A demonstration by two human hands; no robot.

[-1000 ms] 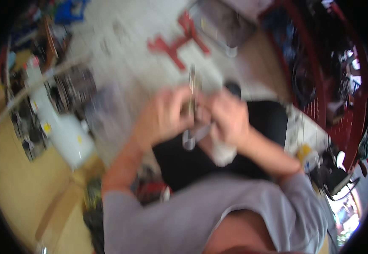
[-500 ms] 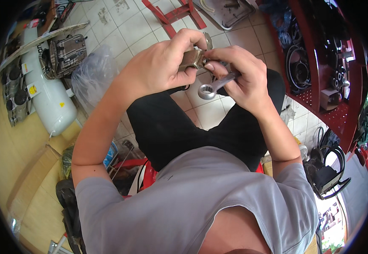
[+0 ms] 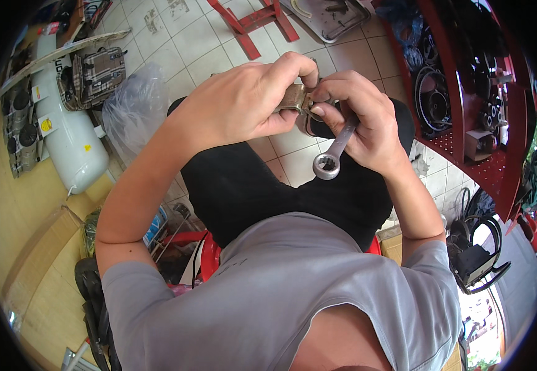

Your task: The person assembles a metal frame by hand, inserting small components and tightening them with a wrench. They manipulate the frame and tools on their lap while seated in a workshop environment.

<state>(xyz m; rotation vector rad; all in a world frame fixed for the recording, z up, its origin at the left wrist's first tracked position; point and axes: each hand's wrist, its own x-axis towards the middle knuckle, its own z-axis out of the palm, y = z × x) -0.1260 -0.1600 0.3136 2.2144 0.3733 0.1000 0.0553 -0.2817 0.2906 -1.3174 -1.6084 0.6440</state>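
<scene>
My left hand (image 3: 243, 102) grips a small brownish metal part (image 3: 293, 97) above my lap, fingers curled over its top. My right hand (image 3: 361, 123) holds a silver ring spanner (image 3: 333, 154); its ring end hangs down toward my black trousers and its upper end is hidden in my fingers, against the part. The two hands touch at the part. What joins the part to the spanner is hidden by my fingertips.
I sit over a tiled floor. A white air tank (image 3: 64, 136) and a clear plastic bag (image 3: 133, 108) lie to my left, a red metal stand (image 3: 253, 18) and a grey tray (image 3: 330, 15) ahead, red shelves (image 3: 466, 117) with rings and parts to my right.
The view has steadied from a blur. My hands have stayed together on the part; the spanner has swung so its ring end now points down toward my lap.
</scene>
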